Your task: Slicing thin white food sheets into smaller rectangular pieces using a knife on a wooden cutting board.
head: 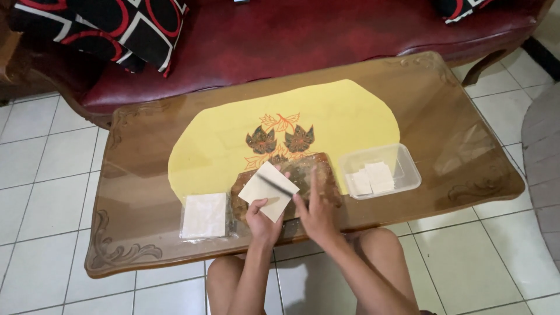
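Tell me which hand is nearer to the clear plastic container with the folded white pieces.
Right. The right hand is at the board's right side, next to the clear container. The left hand holds a pale square sheet farther left, beyond the right hand.

This is a home living room. At twelve o'clock a dark red upholstered sofa (326, 32) with a carved wooden frame runs along the top, with black cushions (99, 26) patterned in red and white at eleven o'clock and another at one o'clock. In front of it stands a low glass-topped wooden desk (461, 146) with carved scrollwork corners and a yellow leaf-printed mat (326, 116) under the glass, all on a floor of pale square tiles (46, 175) that shows at nine and four o'clock.
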